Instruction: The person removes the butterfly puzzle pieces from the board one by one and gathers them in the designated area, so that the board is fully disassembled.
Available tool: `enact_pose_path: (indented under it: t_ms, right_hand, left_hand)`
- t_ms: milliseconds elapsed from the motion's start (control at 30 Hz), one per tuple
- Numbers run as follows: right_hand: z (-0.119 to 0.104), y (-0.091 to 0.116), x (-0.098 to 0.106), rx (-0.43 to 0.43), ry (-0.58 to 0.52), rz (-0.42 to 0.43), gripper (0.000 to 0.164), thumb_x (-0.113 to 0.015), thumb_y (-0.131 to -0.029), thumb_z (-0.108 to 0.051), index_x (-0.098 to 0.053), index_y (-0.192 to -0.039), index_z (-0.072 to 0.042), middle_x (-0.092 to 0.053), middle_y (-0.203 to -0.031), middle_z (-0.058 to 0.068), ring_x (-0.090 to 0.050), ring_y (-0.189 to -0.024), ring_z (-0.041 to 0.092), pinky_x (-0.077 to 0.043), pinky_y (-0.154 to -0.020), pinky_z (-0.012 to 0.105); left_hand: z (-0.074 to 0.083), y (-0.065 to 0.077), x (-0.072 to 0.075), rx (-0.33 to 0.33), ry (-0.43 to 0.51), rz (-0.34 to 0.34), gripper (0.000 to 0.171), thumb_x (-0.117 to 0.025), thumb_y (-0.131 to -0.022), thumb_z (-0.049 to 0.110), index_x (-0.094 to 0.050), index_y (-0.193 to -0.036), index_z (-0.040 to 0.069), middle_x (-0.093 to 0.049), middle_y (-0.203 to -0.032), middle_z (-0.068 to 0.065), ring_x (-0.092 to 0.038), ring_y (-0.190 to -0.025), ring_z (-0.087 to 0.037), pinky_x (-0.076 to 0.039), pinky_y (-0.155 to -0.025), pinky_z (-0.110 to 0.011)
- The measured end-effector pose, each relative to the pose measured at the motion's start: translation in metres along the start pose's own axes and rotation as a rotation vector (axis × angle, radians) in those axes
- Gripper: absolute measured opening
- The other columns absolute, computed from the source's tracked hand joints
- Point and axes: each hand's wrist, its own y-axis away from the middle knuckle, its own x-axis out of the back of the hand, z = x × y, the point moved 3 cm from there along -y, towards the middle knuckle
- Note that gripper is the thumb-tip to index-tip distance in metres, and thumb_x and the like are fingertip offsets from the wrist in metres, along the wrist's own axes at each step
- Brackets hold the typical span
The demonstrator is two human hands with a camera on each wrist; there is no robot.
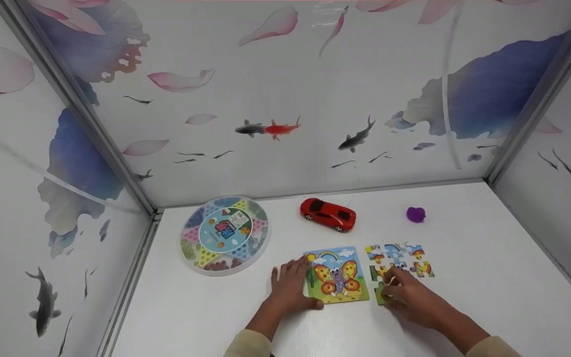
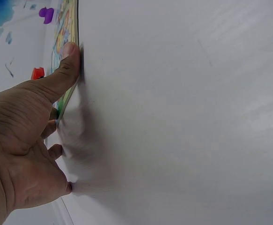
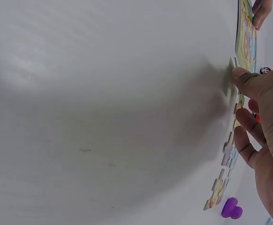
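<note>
A square jigsaw board [image 1: 337, 272] with a butterfly picture lies flat on the white table. My left hand [image 1: 289, 287] rests along its left side, fingers spread; the thumb [image 2: 70, 58] touches the front edge and the fingertips reach the left edge. Just right of the board, loose jigsaw pieces [image 1: 422, 268] are laid out in rows. My right hand [image 1: 414, 300] pinches a green jigsaw piece [image 1: 380, 296] at the front left of these rows, partly hidden by the fingers. In the right wrist view the thumb [image 3: 244, 77] presses at that piece.
Behind the board sits a red toy car [image 1: 327, 214]. A small purple toy [image 1: 416, 214] stands at the back right. At the back left lies a round game box [image 1: 225, 235] with a star pattern. Printed panels [image 1: 285, 163] wall the table's back and sides.
</note>
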Motion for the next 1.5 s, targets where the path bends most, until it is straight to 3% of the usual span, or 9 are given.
enact_pose_path:
  t_ms: [333, 933, 1233, 1500]
  right_hand:
    - [0.002, 0.006, -0.004, 0.020, 0.010, 0.027, 0.022, -0.087, -0.095, -0.010, -0.087, -0.113, -0.022, -0.060, -0.129, 0.000, -0.065, -0.118, 0.018, -0.065, -0.100, 0.038]
    - [0.002, 0.004, -0.004, 0.022, 0.032, 0.015, 0.024, -0.086, -0.097, -0.011, -0.085, -0.113, -0.029, -0.060, -0.129, -0.002, -0.062, -0.118, 0.016, -0.065, -0.101, 0.040]
    - [-0.002, 0.004, -0.003, 0.010, 0.042, 0.005, 0.022, -0.086, -0.096, -0.012, -0.085, -0.112, -0.027, -0.061, -0.125, -0.006, -0.057, -0.115, 0.013, -0.063, -0.101, 0.042]
    - [-0.008, -0.004, 0.000, -0.057, 0.030, 0.001, 0.006, -0.082, -0.102, -0.027, -0.083, -0.107, -0.027, -0.060, -0.123, -0.009, -0.054, -0.114, 0.011, -0.061, -0.099, 0.044]
  left_hand:
    - [-0.004, 0.000, -0.002, -0.031, 0.015, 0.014, 0.107, -0.099, -0.079, 0.048, -0.047, -0.166, 0.012, -0.037, -0.179, -0.007, -0.031, -0.163, -0.041, -0.014, -0.133, -0.078]
    - [-0.003, -0.001, -0.002, -0.015, -0.027, 0.011, 0.108, -0.097, -0.082, 0.052, -0.044, -0.169, 0.016, -0.034, -0.181, -0.003, -0.030, -0.165, -0.038, -0.015, -0.135, -0.076]
    - [-0.003, 0.001, -0.002, -0.009, -0.025, 0.016, 0.109, -0.097, -0.080, 0.051, -0.045, -0.168, 0.014, -0.036, -0.180, -0.004, -0.032, -0.164, -0.038, -0.015, -0.135, -0.076]
    - [-0.002, -0.001, -0.003, 0.009, -0.020, 0.009, 0.108, -0.098, -0.081, 0.051, -0.045, -0.168, 0.016, -0.036, -0.180, -0.003, -0.030, -0.165, -0.036, -0.014, -0.136, -0.075]
